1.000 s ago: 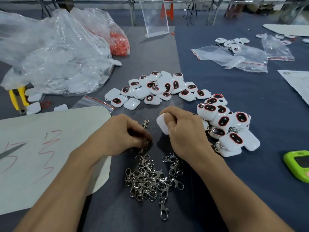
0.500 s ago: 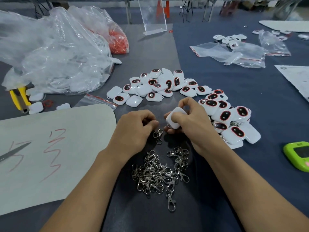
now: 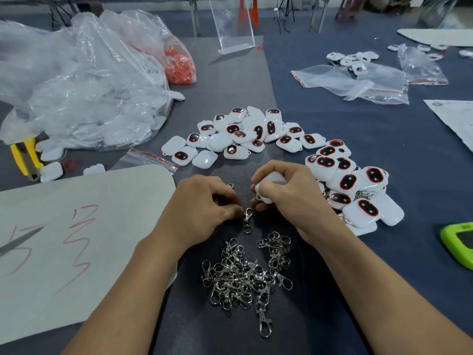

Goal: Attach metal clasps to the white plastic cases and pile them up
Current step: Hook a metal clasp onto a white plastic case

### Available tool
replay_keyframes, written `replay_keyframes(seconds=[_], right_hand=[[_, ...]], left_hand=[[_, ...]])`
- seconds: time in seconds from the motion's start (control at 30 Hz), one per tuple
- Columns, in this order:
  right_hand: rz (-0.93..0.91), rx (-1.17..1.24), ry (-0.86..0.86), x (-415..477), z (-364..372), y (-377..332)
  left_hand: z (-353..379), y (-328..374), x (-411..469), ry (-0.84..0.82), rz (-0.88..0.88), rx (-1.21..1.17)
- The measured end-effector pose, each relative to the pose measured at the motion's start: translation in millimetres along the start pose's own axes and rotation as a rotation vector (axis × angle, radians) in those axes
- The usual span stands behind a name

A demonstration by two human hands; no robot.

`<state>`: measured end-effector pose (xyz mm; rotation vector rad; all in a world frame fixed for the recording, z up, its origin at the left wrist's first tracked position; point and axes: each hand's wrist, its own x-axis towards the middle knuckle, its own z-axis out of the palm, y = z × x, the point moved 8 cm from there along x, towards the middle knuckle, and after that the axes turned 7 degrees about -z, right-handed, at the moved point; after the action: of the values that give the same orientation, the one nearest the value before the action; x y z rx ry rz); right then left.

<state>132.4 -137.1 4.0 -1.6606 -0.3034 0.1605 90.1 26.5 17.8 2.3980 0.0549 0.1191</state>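
Left hand [image 3: 202, 208] pinches a metal clasp [image 3: 247, 218]; right hand [image 3: 289, 198] grips a white case [image 3: 268, 187], near the clasp heap [image 3: 245, 275].

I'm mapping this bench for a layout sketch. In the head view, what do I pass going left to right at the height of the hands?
paper sheet → left hand → clasp pinched by it → right hand gripping a case → case pile → green device
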Motion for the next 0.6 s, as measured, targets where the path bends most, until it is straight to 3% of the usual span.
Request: replay_keyframes(seconds=[0.2,0.3,0.5,0.6], right_hand=[[-0.028,-0.083,-0.083,-2.5,7.2,-4.8],[-0.042,-0.117,-0.044,-1.5,5.9,-6.2],[0.001,-0.087,-0.033,1.2,7.1,-2.7],[0.001,-0.118,-0.064,0.7,7.5,-2.1]], left_hand=[[-1.5,0.6,-1.2,0.077,-0.060,-0.384],[2.0,1.3,-0.8,0.071,-0.064,-0.402],[-14.6,1.0,-3.9,0.299,-0.096,-0.482],[-14.8,0.1,-2.3,0.337,-0.123,-0.507]])
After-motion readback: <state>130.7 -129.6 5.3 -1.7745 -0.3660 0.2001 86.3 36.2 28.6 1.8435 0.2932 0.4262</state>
